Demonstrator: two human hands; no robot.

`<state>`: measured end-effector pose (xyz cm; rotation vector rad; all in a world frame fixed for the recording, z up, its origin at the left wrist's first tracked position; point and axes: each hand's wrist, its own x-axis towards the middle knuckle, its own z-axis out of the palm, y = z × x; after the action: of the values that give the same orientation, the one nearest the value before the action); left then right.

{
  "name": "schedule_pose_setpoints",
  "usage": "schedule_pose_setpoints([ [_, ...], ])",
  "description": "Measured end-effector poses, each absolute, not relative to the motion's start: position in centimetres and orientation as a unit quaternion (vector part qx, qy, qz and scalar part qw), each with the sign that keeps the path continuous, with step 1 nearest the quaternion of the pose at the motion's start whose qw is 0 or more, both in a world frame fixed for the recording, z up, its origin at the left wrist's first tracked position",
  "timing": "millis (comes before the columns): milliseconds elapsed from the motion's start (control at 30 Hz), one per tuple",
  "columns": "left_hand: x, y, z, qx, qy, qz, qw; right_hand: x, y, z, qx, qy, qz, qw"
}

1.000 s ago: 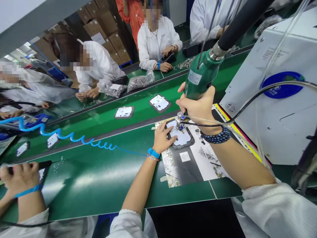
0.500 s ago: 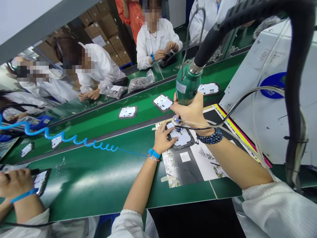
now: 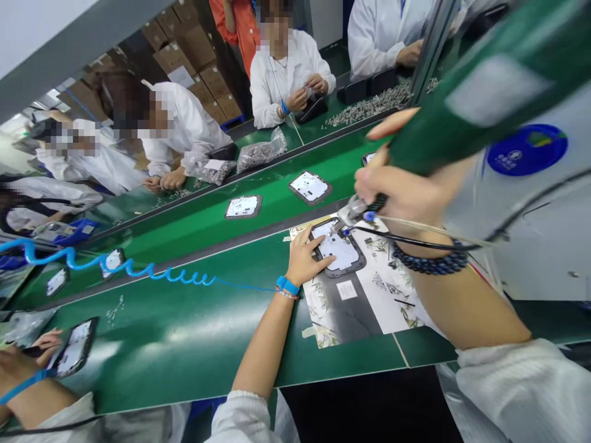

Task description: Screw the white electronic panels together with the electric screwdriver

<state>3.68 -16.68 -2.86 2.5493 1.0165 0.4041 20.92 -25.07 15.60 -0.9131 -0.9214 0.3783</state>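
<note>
Patterned sheet (image 3: pixel 353 314) on the green bench (image 3: pixel 198 332), under your panel. Left hand (image 3: pixel 305 258) at the 9 o'clock edge of the black-rimmed white panel (image 3: pixel 344 255), fingers spread, pressing down. Right hand (image 3: pixel 415 191), toward 1 o'clock, wrapped around the green power screwdriver (image 3: pixel 480 98), blurred; nose tilted down over the panel, bit contact can't tell. White machine (image 3: pixel 549 246) at 3 o'clock. Conveyor belt (image 3: pixel 272 215) beyond, two similar panels (image 3: pixel 310 187) at 10 and 11. Farther, 11 o'clock, bagged small parts (image 3: pixel 261 152) near white-coated co-workers (image 3: pixel 290 77).
</note>
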Motion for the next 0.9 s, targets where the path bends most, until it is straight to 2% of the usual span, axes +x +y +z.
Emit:
schedule_pose_setpoints([
  [200, 3.7, -16.6, -2.9, 0.907, 0.346, 0.158, 0.18, 19.5, -21.4, 12.8, -0.397, -0.431, 0.259, 0.768],
  [900, 3.8, -16.7, -3.0, 0.907, 0.345, 0.17, 0.169, 18.8, -21.0, 11.5, -0.433, -0.451, 0.237, 0.744],
])
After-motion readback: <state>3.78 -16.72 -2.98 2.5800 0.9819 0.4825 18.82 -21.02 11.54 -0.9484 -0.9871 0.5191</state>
